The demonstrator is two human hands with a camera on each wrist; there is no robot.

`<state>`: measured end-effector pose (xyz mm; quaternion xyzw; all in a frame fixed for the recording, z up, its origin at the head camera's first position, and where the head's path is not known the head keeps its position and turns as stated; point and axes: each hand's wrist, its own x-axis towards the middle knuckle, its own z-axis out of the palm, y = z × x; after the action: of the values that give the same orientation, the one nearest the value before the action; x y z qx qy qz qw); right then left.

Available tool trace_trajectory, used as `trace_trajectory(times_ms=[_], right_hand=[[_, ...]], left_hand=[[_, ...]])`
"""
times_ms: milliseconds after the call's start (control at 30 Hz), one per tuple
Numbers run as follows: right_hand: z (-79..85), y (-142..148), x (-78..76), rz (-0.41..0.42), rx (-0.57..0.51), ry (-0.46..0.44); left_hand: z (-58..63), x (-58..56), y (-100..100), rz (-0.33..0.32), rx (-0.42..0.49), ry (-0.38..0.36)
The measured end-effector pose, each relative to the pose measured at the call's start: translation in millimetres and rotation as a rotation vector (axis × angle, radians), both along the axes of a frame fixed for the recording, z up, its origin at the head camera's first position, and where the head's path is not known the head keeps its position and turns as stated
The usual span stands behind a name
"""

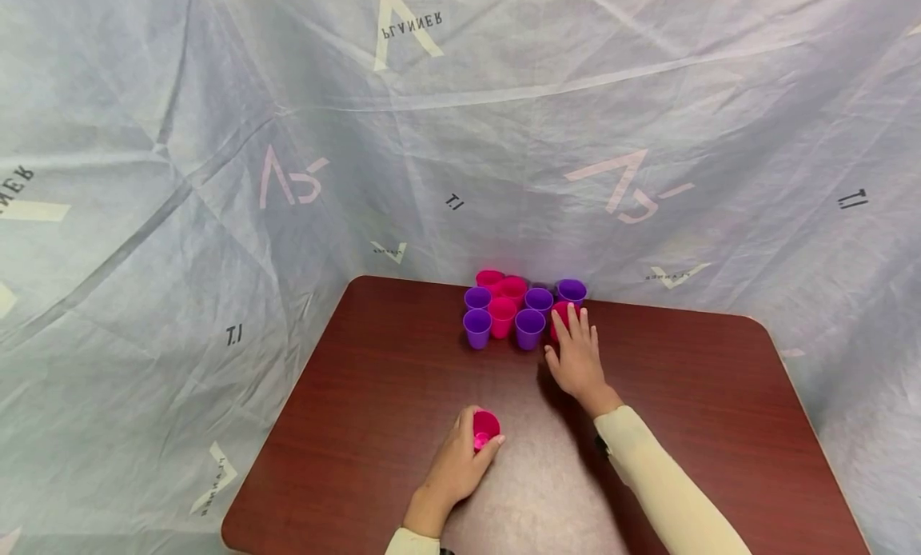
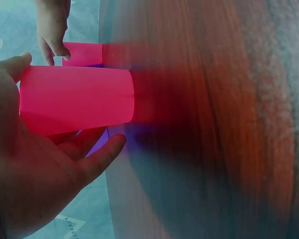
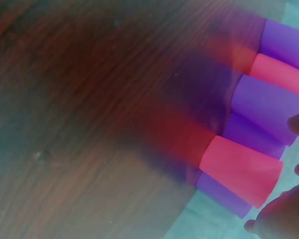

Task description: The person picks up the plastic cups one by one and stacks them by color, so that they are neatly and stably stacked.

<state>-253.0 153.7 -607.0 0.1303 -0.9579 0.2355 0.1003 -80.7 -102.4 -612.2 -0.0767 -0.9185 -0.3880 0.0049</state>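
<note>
My left hand [image 1: 452,463] grips a pink cup [image 2: 77,97] near the middle of the table, thumb on one side and fingers on the other. The cup stands upright with its mouth up. Farther back, my right hand [image 1: 581,367] reaches over another pink cup [image 3: 241,169] at the right end of a cup group. Its fingers are spread over that cup's rim and cover part of it in the head view. Beside this cup is a purple cup [image 1: 529,329], with a second purple cup [image 1: 572,289] behind it.
More pink and purple cups stand close together at the table's back edge, among them a purple cup [image 1: 477,329] at front left and a pink cup [image 1: 502,318] beside it. The brown table [image 1: 345,395] meets a grey printed sheet [image 1: 504,163] hanging behind and at the sides.
</note>
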Motion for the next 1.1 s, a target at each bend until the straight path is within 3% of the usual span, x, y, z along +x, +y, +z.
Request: trace_trajectory(times_ms=[533, 833, 1100], right_hand=[[-13.6, 4, -19.6, -0.015, 0.055, 0.008], [-13.4, 4, -17.2, 0.002, 0.084, -0.047], [-19.9, 4, -18.9, -0.006, 0.046, 0.031]], left_hand=[[2.1, 1.8, -2, 0.003, 0.017, -0.037], [1.3, 1.7, -3, -0.003, 0.026, -0.022], [0.5, 2.7, -4, 0.000, 0.030, -0.049]])
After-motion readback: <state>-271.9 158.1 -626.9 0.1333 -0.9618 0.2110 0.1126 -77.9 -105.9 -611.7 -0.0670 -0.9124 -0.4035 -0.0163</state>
